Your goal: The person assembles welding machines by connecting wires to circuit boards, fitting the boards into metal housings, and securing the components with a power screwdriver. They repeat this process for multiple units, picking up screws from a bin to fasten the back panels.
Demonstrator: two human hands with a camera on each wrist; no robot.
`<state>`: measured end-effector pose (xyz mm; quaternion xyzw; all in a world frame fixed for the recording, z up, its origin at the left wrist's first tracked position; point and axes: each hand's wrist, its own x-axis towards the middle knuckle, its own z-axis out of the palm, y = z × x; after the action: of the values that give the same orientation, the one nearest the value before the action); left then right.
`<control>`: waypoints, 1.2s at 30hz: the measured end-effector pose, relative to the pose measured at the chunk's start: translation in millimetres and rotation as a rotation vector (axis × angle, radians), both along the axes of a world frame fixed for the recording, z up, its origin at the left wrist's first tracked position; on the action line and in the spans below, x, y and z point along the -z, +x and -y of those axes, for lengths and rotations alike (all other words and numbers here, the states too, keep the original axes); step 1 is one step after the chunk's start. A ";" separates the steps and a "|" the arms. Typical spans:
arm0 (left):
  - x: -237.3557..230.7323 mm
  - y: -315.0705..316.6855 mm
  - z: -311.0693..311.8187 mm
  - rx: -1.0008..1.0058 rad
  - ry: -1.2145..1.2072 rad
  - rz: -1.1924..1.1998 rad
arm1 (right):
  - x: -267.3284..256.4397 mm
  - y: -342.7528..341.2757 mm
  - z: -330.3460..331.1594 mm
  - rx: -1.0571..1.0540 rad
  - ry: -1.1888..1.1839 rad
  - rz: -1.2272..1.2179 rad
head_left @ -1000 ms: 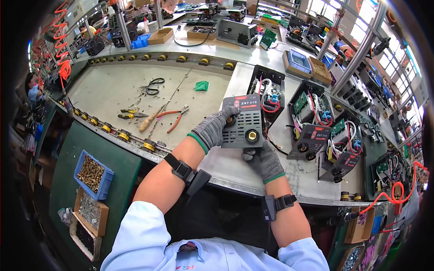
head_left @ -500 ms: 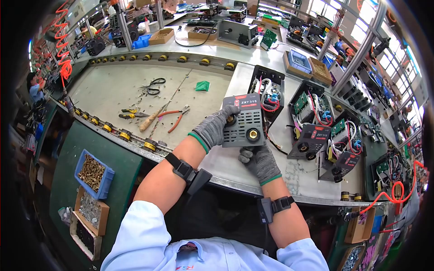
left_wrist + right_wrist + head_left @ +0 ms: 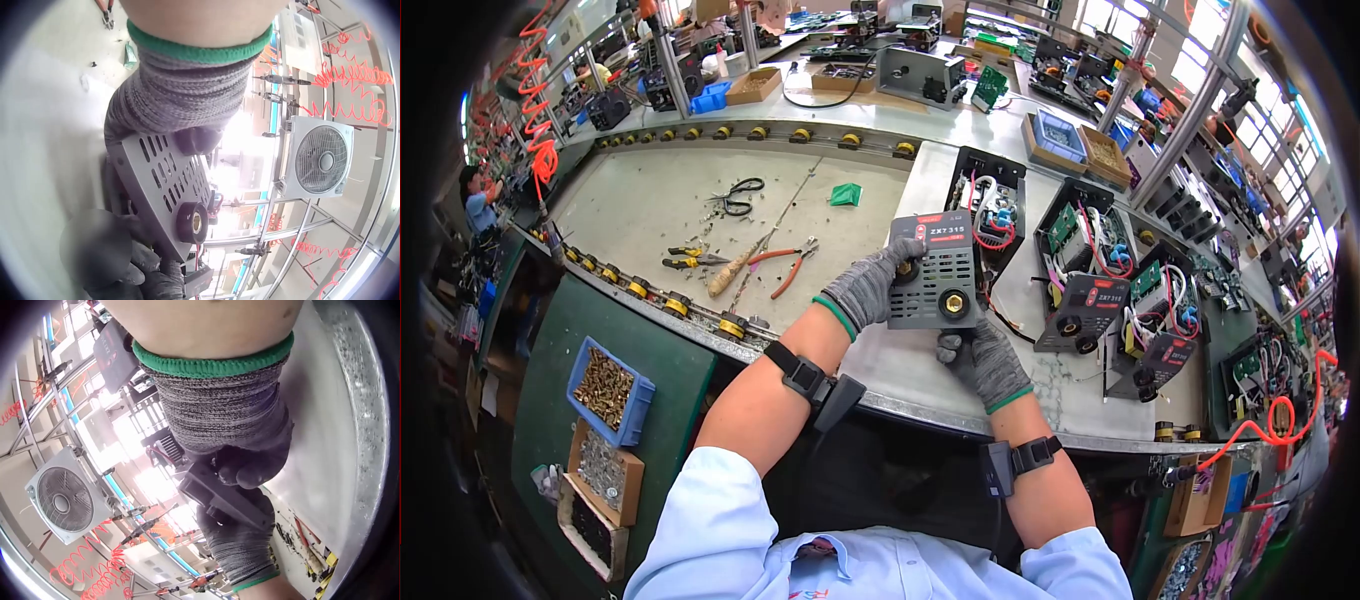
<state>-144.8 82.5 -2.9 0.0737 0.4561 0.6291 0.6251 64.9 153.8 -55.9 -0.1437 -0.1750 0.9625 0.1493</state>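
Note:
A grey front panel (image 3: 922, 296), printed "ZX7 315", stands tilted before me with slots and a brass-cored round socket (image 3: 953, 303). My gloved left hand (image 3: 862, 292) grips its left edge, thumb across the face beside a dark knob. From below, my gloved right hand (image 3: 992, 370) reaches behind the lower edge with curled fingers; the panel hides its fingertips. The right wrist view has the panel (image 3: 231, 503) nearly edge-on between both hands. Right behind it lies an open black housing (image 3: 990, 190) with wires and boards inside.
Two more open machines with similar panels (image 3: 1090, 305) stand to the right. Pliers (image 3: 785, 265), black scissors (image 3: 740, 196) and a wooden-handled tool (image 3: 728, 274) lie left on the bench. A blue bin of brass parts (image 3: 608, 390) sits at the lower left.
My right hand dips slightly away from the panel's lower edge, then comes back up under it. The left hand keeps its grip, and the panel barely shifts.

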 end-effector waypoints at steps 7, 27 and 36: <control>-18.6 11.7 4.5 0.006 0.006 -0.016 | -21.6 4.2 5.5 0.111 0.013 0.092; -9.2 16.5 20.3 0.123 0.187 -1.058 | -26.8 116.6 81.8 0.246 2.325 1.023; -30.3 -5.4 33.4 0.398 0.058 -0.799 | -110.4 126.8 81.4 0.258 2.075 0.747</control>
<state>-150.2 49.1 27.5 0.4145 0.6210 0.4312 0.5065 191.7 72.4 54.5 -0.2472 -0.9135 0.2226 0.2343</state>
